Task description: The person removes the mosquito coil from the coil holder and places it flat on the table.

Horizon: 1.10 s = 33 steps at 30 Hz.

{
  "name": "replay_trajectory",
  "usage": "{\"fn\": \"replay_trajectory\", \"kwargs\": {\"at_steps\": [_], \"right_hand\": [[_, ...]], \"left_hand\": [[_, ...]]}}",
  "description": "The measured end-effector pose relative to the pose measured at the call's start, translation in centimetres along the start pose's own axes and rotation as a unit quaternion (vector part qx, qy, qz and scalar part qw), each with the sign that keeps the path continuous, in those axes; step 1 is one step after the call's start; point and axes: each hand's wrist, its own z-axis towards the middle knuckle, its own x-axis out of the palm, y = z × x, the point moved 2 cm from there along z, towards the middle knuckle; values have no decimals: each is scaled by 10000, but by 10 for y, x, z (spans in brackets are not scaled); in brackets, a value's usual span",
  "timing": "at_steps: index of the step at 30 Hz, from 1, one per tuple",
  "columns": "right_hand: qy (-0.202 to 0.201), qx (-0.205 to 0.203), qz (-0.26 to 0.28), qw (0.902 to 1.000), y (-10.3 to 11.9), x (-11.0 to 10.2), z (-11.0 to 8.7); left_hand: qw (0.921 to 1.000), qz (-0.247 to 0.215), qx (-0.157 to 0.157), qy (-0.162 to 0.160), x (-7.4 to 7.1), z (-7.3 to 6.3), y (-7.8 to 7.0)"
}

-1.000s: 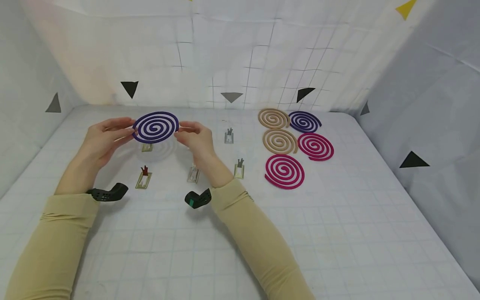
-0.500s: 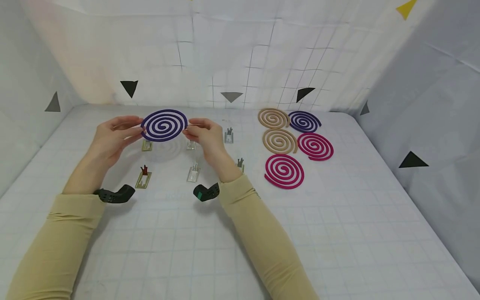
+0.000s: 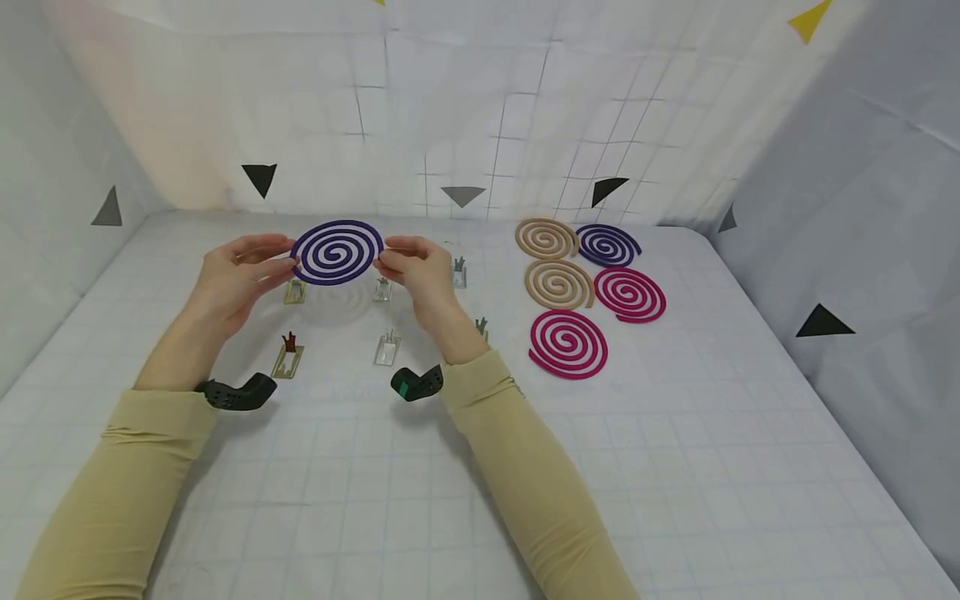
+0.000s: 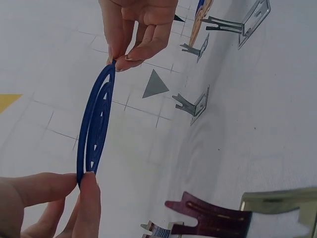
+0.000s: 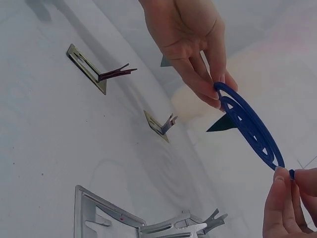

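Note:
A dark blue mosquito coil (image 3: 337, 252) is held up level above the table's far left part. My left hand (image 3: 243, 279) pinches its left edge between thumb and fingers. At the opposite edge, my right hand (image 3: 427, 279) pinches it the same way. Both wrist views show the coil (image 4: 94, 124) nearly edge-on with fingertips at each end. Below stand small metal coil stands with upright prongs: a gold one with red prongs (image 3: 287, 360), a silver one (image 3: 387, 348), a gold one (image 3: 295, 292) and another silver one (image 3: 383, 290) behind.
On the right lie two tan coils (image 3: 546, 238), a blue coil (image 3: 609, 245) and two magenta coils (image 3: 568, 343), side by side. Another silver stand (image 3: 460, 273) is beyond my right hand; my right wrist partly covers a further stand (image 3: 482, 327). White walls enclose the table (image 3: 720, 467).
Both hands have carried the blue coil to the right, mostly in the first half second and only slightly since. The back silver stand between the hands has come into view.

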Motion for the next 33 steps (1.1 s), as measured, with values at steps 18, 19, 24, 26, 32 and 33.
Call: {"fn": "replay_trajectory", "kwargs": {"at_steps": [18, 19, 24, 26, 32, 33], "right_hand": [[12, -17, -762, 9971, 12, -16, -10], [50, -21, -875, 9961, 13, -19, -12], [268, 5, -1025, 9944, 22, -38, -15], [319, 14, -1010, 9944, 25, -47, -16], [404, 15, -937, 9948, 33, -75, -22], [406, 3, -921, 9949, 35, -79, -23]], "left_hand": [[10000, -32, 80, 20, 21, -6, 2], [10000, -16, 63, 33, 24, -6, 2], [9997, 215, 8, 81, 43, -11, 2], [9994, 319, 16, 118, 51, -13, 2], [9987, 421, -91, 280, 78, -21, 6], [9986, 423, -96, 311, 82, -23, 7]]}}
